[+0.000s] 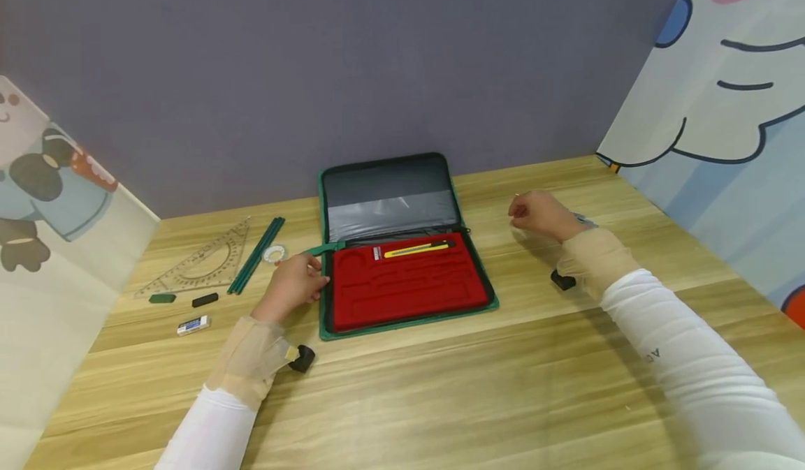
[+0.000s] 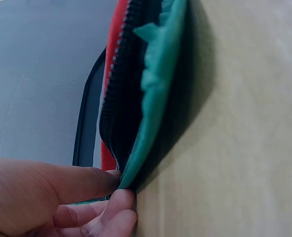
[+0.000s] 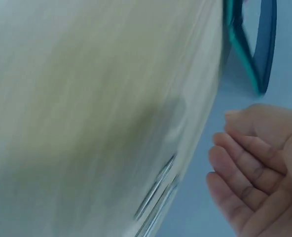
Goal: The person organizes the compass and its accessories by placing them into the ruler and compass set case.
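A green zip case (image 1: 409, 323) lies unfolded on the wooden table, its dark lid with a clear pocket (image 1: 393, 215) leaning back. The red moulded insert (image 1: 402, 292) holds a yellow utility knife (image 1: 416, 249) and a small white labelled piece (image 1: 377, 253) in its upper part. At the case's left edge, my left hand (image 1: 294, 285) pinches the green rim (image 2: 153, 108) beside the zipper (image 2: 114, 74) between thumb and fingers. Right of the case, my right hand (image 1: 544, 215) hovers over the table, fingers loosely curled and seemingly holding nothing. Slim metal tools (image 3: 156, 187) lie beneath it, partly hidden in the head view.
Left of the case lie a clear triangle ruler (image 1: 235, 246), green pencils (image 1: 256, 255) and a small white ring (image 1: 274, 253). Nearer me are a green block (image 1: 162, 298), a black block (image 1: 205, 300) and a white eraser (image 1: 193, 325). A grey wall (image 1: 377, 65) rises behind the table.
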Action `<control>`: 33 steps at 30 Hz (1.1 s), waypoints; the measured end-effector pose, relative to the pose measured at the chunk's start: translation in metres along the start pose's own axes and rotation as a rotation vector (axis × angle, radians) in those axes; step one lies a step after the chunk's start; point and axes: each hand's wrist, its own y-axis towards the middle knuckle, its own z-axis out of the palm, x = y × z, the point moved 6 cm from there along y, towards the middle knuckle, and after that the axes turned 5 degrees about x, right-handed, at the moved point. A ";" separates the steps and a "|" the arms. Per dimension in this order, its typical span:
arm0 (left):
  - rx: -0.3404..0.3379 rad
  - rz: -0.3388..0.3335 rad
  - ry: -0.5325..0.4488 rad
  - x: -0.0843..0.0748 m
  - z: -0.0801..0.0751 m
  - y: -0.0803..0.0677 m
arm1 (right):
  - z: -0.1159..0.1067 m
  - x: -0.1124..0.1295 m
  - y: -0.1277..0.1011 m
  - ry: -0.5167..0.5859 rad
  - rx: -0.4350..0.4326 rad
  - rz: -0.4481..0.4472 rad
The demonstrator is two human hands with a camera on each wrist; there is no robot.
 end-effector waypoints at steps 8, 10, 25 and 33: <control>0.004 0.002 0.007 -0.001 -0.002 0.000 | -0.011 -0.047 -0.012 -0.048 -0.035 0.071; 0.004 -0.001 0.007 -0.001 -0.002 0.000 | -0.013 -0.054 -0.015 -0.061 -0.038 0.073; 0.011 -0.011 0.009 -0.002 0.000 -0.001 | -0.021 -0.089 -0.037 -0.091 -0.013 0.165; 0.003 -0.007 0.024 -0.004 0.000 -0.002 | -0.022 -0.091 -0.041 -0.093 0.023 0.180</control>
